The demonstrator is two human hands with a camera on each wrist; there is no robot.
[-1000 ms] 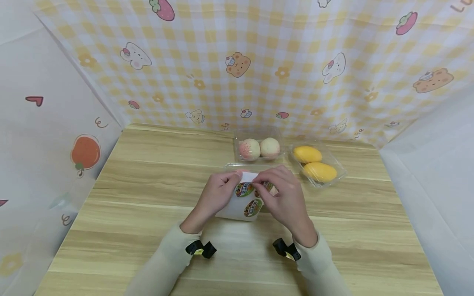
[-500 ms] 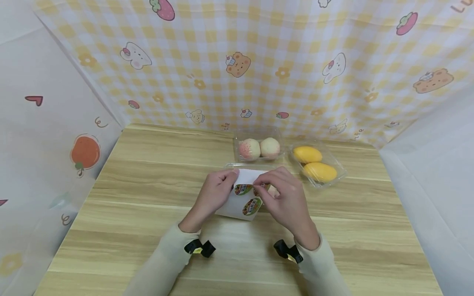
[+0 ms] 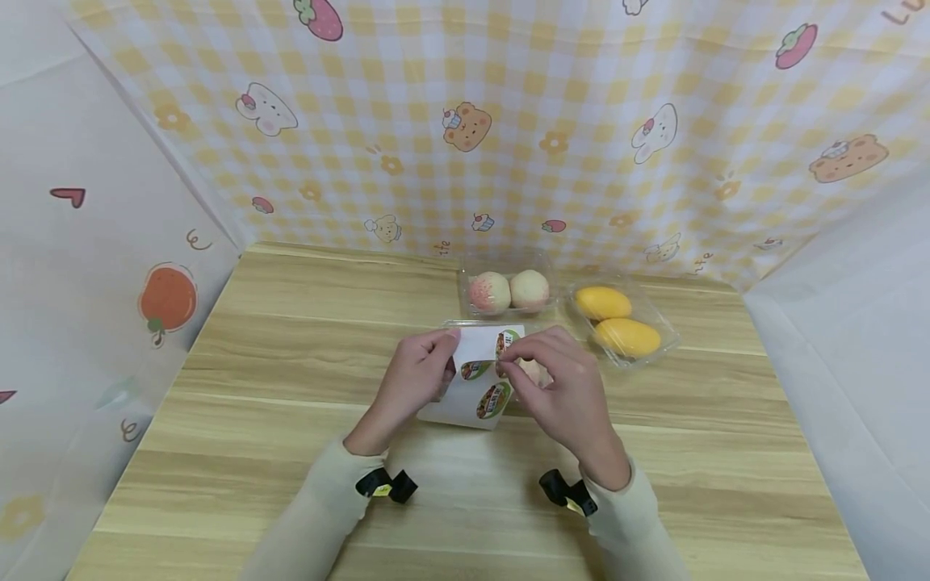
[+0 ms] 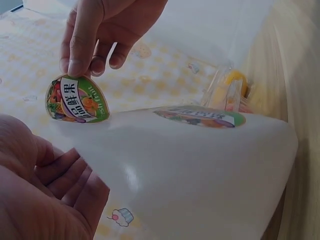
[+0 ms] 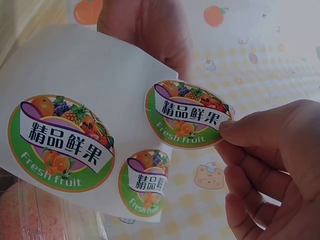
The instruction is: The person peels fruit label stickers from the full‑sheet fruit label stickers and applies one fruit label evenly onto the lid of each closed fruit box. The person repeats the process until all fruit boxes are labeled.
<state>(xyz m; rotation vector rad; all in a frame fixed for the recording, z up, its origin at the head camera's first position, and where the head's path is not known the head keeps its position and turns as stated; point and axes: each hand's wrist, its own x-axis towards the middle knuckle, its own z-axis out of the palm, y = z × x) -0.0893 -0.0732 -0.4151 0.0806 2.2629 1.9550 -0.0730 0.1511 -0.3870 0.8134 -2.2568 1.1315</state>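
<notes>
A white sticker sheet (image 3: 450, 410), bent over itself, is held up above the table between the two hands. My left hand (image 3: 407, 379) grips the sheet near its upper left edge, thumb on top. Oval "Fresh fruit" labels are printed in green with fruit pictures. In the right wrist view, my right hand (image 5: 280, 155) pinches one sticker (image 5: 185, 115) by its edge between thumb and finger. That sticker stands out past the sheet's bend; whether any of it still clings cannot be told. Two more stickers, including a large sticker (image 5: 62, 142), lie flat on the sheet.
Behind the hands, a clear plastic box holds two pinkish-white peaches (image 3: 510, 292). Right of it, another clear box holds two yellow mangoes (image 3: 628, 337). A third clear box (image 3: 465, 323) sits partly hidden under the sheet. A checked cloth (image 3: 407, 89) hangs behind the wooden table (image 3: 291, 339).
My left hand has shifted slightly left with the sheet. The bent-back upper part now shows a sticker at its right edge, near my right fingertips. The right hand has barely moved.
</notes>
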